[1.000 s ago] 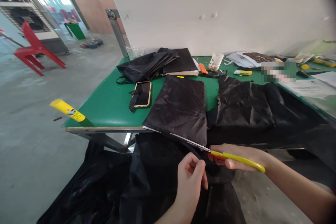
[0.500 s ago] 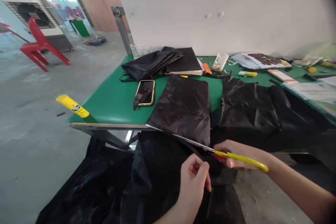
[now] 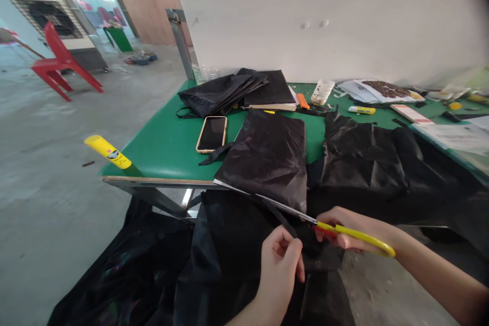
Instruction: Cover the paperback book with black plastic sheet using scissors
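Your left fingers (image 3: 278,238) pinch the strip (image 3: 283,218), likely tensioning it; your right fingers (image 3: 331,215) grip scissors (image 3: 327,226) along the book (image 3: 267,155).

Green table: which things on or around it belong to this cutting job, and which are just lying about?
In the cutting, it seems:
Yellow-handled scissors, in the right hand
Black strip, pinched in the left hand
Black-covered piece with a white edge

Just lying about, apparently:
Phone
Orange item
Red chair
Yellow tube, unused at this moment
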Tool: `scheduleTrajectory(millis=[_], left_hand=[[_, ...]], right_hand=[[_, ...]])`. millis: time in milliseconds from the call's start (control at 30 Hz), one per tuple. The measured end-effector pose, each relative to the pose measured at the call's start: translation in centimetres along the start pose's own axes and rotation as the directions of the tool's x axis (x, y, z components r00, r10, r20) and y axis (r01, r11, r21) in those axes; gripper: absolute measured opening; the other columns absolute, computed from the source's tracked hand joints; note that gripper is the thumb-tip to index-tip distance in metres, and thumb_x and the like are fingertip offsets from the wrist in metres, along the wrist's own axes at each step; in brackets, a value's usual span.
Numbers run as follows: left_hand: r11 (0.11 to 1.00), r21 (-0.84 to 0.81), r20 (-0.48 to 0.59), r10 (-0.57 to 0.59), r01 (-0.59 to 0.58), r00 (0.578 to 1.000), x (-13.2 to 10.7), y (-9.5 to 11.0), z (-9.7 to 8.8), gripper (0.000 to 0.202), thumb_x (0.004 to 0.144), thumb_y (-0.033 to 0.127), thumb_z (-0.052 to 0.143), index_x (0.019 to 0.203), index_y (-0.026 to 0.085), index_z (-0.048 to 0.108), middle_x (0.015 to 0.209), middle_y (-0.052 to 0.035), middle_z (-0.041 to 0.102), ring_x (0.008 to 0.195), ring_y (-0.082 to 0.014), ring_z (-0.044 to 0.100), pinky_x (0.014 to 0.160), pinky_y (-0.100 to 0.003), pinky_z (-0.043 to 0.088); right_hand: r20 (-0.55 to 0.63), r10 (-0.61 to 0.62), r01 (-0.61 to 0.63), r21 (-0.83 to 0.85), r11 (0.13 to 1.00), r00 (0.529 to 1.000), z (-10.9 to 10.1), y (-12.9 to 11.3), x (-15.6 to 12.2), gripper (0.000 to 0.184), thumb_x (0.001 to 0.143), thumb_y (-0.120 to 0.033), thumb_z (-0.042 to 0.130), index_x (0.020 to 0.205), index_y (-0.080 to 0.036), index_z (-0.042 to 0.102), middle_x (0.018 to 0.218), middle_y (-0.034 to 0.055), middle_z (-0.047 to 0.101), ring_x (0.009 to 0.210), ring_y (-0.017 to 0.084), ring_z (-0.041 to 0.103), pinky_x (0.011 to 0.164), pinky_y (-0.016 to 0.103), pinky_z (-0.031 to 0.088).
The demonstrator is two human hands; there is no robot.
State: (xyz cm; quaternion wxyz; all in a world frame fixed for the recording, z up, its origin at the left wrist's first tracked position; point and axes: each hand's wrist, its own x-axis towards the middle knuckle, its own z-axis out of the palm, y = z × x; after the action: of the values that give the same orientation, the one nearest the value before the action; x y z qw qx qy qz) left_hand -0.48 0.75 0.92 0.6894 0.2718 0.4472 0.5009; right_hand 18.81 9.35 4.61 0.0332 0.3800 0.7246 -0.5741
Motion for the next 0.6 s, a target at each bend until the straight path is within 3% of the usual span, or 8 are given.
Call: scheduleTrajectory(millis=[100,200,400,600], left_hand=[[1.000,-0.003,0.005,0.010,-0.010,1.000,0.0,-0.1,-0.1,0.023,0.078,0.024,0.053,0.061,0.020,0.037,0.038,0.0082,0.040,0.033,-0.0048,0.033,0.036,-0.017,0.023],[1.000,-0.006,0.010,0.019,-0.019,1.000,0.0,-0.2,-0.2,0.022,0.078,0.024,0.052,0.061,0.020,0.038,0.038,0.0080,0.040,0.033,-0.0052,0.033,0.036,-0.018,0.023],[1.000,-0.025,0.002,0.001,-0.001,1.000,-0.1,-0.1,-0.1,0.022,0.076,0.024,0.054,0.061,0.020,0.039,0.038,0.0083,0.040,0.032,-0.0050,0.033,0.035,-0.018,0.022],[1.000,-0.028,0.000,-0.015,0.015,1.000,-0.1,0.0,0.0,0.021,0.075,0.024,0.054,0.060,0.019,0.040,0.036,0.0086,0.039,0.031,-0.0046,0.032,0.035,-0.017,0.021]], right_hand=[[0.091,-0.047,0.043,0.054,0.998,0.995,0.3,-0.2,-0.2,0.084,0.061,-0.086,0.038,0.101,-0.014,0.053,0.071,-0.0001,0.046,0.055,0.009,0.035,0.046,0.022,0.027],[0.112,-0.145,0.140,0.053,0.989,0.983,0.4,-0.2,-0.2,0.087,0.061,-0.087,0.037,0.104,-0.013,0.049,0.081,0.0037,0.048,0.065,0.012,0.038,0.054,0.023,0.031],[0.144,-0.145,0.142,0.033,0.989,0.979,0.1,-0.9,0.3,0.083,0.065,-0.085,0.034,0.104,-0.013,0.047,0.082,0.0044,0.046,0.066,0.012,0.037,0.054,0.023,0.032],[0.124,-0.145,0.161,-0.129,0.979,0.982,-0.4,-2.2,0.8,0.089,0.064,-0.088,0.023,0.100,-0.011,0.051,0.079,0.0054,0.049,0.065,0.013,0.042,0.053,0.025,0.036]])
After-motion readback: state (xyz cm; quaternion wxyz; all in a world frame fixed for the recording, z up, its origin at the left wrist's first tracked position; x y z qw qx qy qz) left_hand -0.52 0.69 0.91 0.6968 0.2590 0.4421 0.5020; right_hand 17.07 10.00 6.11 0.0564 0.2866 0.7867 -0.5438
